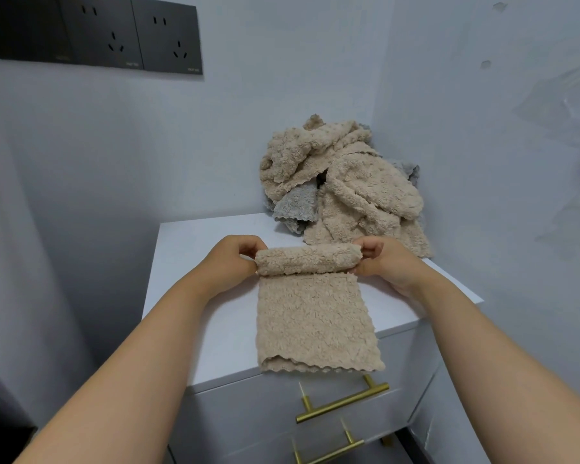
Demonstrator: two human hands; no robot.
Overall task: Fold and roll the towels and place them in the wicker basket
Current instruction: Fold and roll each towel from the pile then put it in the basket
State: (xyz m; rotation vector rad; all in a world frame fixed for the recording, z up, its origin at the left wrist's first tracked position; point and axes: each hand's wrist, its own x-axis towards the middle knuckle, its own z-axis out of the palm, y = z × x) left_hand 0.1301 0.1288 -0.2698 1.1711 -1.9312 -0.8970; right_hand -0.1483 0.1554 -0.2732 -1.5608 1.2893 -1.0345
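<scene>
Left hand [229, 262] and right hand [384, 262] pinch rolled ends of the beige towel [312, 316] — writing on sockets [131, 38] unreadable.

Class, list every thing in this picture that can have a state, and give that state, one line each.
Towel: folded, far end rolled, near end flat, overhanging the cabinet edge.
Left hand: pinches the rolled part's left end.
Right hand: pinches the rolled part's right end.
Pile: crumpled, unfolded, in the corner.
Drawers: shut.
Sockets: nothing plugged in.
</scene>
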